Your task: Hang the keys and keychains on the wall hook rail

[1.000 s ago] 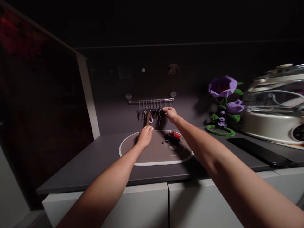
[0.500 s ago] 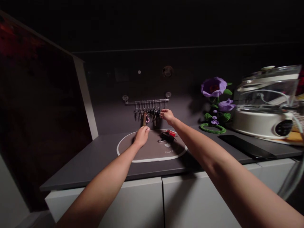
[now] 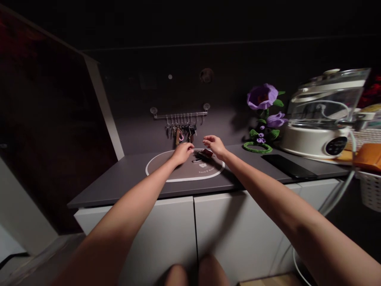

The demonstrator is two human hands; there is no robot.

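Observation:
Keys and key rings [image 3: 186, 130] hang in a row from a clear hook rail [image 3: 181, 116] on the dark back wall, a pink hook-shaped piece among them. My left hand [image 3: 182, 154] hovers over the mat just below the keys, fingers loosely bent and apart, with nothing visible in it. To its right, my right hand [image 3: 216, 146] reaches in with fingers extended and holds nothing I can see. Between and below the hands, a small dark and red bundle [image 3: 204, 154] with a metal piece lies on the oval brown mat [image 3: 166, 171]; its kind is unclear.
A purple felt flower [image 3: 263, 97] with a green ring base stands right of the mat. Beside it are a black flat slab [image 3: 288, 166] and a white appliance [image 3: 306, 141] with a clear cover. A white cable [image 3: 342, 194] hangs past the counter edge [image 3: 119, 194].
My right hand has come away from the hanging keys toward the mat. My left hand has moved right, nearer the bundle. The view has shifted downward.

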